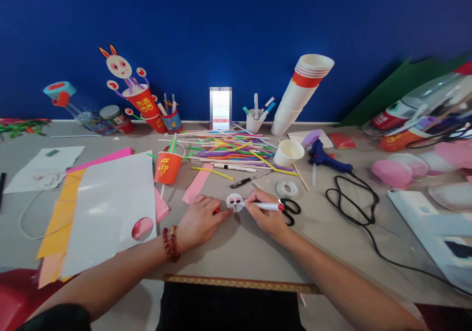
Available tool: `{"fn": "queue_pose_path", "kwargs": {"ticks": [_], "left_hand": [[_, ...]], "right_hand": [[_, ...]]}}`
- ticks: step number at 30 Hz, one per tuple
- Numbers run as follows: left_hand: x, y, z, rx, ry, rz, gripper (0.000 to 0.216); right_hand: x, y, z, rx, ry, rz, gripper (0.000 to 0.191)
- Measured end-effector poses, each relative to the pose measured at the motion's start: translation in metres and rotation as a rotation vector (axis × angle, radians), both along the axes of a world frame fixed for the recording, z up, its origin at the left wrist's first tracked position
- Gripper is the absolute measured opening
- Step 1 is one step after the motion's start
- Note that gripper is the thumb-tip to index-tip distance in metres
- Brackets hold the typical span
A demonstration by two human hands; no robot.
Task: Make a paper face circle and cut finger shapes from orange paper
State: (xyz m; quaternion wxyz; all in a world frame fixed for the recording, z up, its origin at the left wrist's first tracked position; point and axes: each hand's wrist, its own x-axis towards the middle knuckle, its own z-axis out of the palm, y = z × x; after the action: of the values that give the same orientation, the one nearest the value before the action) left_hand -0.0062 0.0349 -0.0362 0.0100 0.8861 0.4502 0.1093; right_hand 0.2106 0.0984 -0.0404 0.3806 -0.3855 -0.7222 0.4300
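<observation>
A small white paper disc [235,201] with pink marks lies on the grey table [228,252] in front of me. My left hand [201,221] rests beside it with the fingers curled, the fingertips pressing on the disc's left edge; something small and red shows under the fingers. My right hand [265,212] is closed round a white marker with a red cap [266,206], whose tip touches the disc. Black-handled scissors [291,208] lie just right of that hand.
A white sheet [106,203] with a round hole lies over pink and yellow paper at left. An orange paper cup [167,167], loose coloured straws [228,149], a tape roll [286,189], a blue glue gun [324,157] with black cable, stacked cups [300,92] surround the work.
</observation>
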Motion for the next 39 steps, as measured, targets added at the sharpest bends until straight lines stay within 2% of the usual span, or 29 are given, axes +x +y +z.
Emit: {"fn": "queue_pose_path", "kwargs": {"ticks": [5,12,19,23,39], "left_hand": [[0.0003,0.0001,-0.0002,0.017,0.008,-0.011,0.036],[0.0004,-0.0004,0.0004,0.025,0.005,-0.012,0.037],[-0.0021,-0.0002,0.0002,0.013,-0.051,-0.012,0.04],[-0.003,-0.0009,-0.0004,0.018,-0.083,0.003,0.033],[-0.0027,-0.0012,0.0029,0.024,-0.047,0.0,0.031]], "right_hand": [[-0.0059,-0.0004,-0.0007,-0.03,-0.044,0.038,0.008],[-0.0072,-0.0028,-0.0036,0.018,-0.142,0.054,0.009],[-0.0067,-0.0031,-0.003,-0.006,-0.088,0.027,0.012],[-0.0069,-0.0029,-0.0035,-0.01,-0.111,0.037,0.01],[-0.0067,-0.0034,-0.0075,0.041,-0.141,0.059,0.01]]}}
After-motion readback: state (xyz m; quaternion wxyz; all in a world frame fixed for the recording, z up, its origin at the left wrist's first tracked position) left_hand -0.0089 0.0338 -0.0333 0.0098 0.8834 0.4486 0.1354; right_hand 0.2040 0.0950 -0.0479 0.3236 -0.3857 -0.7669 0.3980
